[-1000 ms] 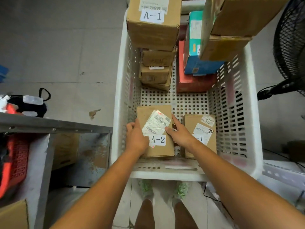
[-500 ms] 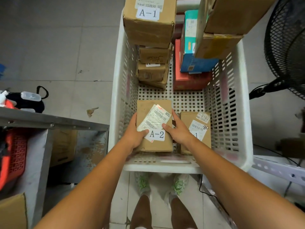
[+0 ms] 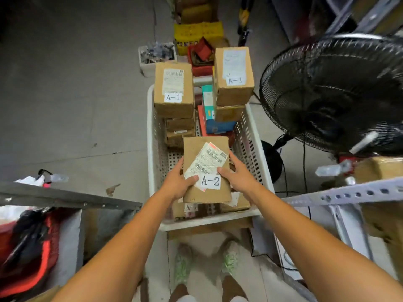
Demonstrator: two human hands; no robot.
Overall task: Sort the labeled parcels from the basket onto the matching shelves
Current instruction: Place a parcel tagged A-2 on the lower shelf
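A brown cardboard parcel labelled A-2 (image 3: 196,153) is held up above the white perforated basket (image 3: 150,136). My left hand (image 3: 177,184) grips its left edge with the thumb on the shipping label. My right hand (image 3: 236,176) grips its right edge, thumb on top. Under the lifted parcel a flat box marked A-1 (image 3: 189,207) lies on the basket floor. At the basket's far end two tall A-1 boxes (image 3: 173,90) (image 3: 234,76) top stacks of brown, blue and red boxes.
A black standing fan (image 3: 331,92) is close on the right. A grey metal shelf edge (image 3: 65,198) runs on the left with red and black items below. A white perforated shelf rail (image 3: 349,195) crosses on the right. Yellow and white crates (image 3: 198,35) sit beyond the basket.
Both hands have lifted the A-2 parcel off the basket floor and up toward me. The view has pulled back, showing more of the floor and fan.
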